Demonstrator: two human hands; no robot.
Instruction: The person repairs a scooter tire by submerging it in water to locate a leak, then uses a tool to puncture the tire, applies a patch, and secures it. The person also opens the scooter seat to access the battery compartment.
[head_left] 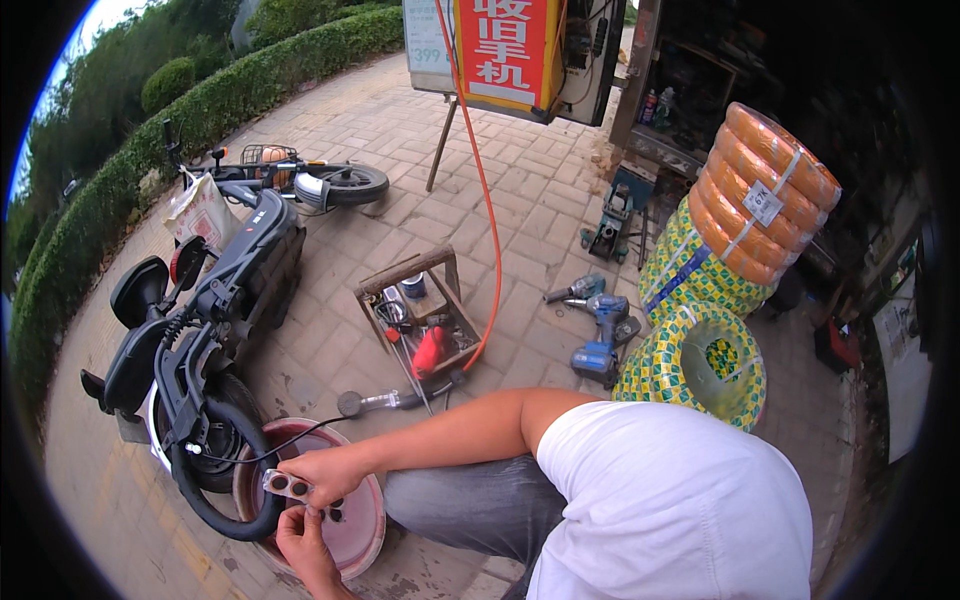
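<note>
A pale strip of round black tyre patches [287, 485] is gripped in my right hand [335, 474], which is closed, its arm reaching in from the right. Just below, my left hand [303, 538] pinches at the same strip, fingertips pressed together; more dark patches show beside them. Both hands are above a pink basin [368, 522] with a pale bottom. Over the basin's left rim hangs a black tyre or tube [215, 519] from the rear wheel of an electric scooter [240, 260] lying on its side.
A wooden toolbox [455, 275] with a red item stands ahead, a grinder-like air tool [385, 401] before it. Blue cordless tools [600, 335] lie on the paving. Wrapped tyres [760, 200] are stacked at right. An orange hose [490, 215] hangs past a signboard [503, 50].
</note>
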